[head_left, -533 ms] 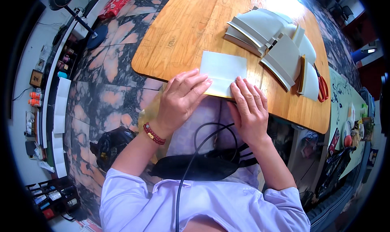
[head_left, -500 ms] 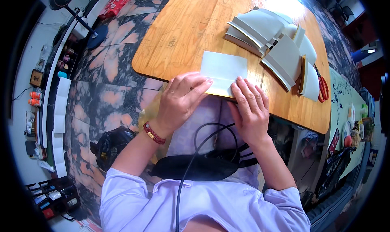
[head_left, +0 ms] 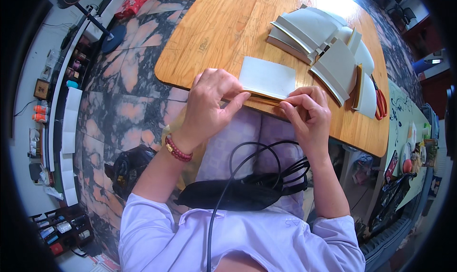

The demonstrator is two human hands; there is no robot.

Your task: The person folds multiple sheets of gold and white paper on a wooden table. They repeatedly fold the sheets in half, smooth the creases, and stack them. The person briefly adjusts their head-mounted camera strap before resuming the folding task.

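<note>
fingers of the left hand (head_left: 213, 98) and right hand (head_left: 312, 111), flat a half-second earlier, now pinch a white sheet (head_left: 267, 75), its near side turned up, seemingly mid-fold, at the near edge of the table (head_left: 200, 53); beyond, creased sheets (head_left: 308, 30) and red-handled scissors (head_left: 381, 104).

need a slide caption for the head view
Left hand and right hand pinch the near edge of a sheet at a table, with a paper pile and scissors to the right.

At upper centre, the round-cornered light-brown wooden table (head_left: 209, 38) supports a white rectangular paper piece (head_left: 267, 75) and, at upper right, overlapping white folded-paper pieces (head_left: 312, 26) and red-handled scissors (head_left: 381, 105).
</note>
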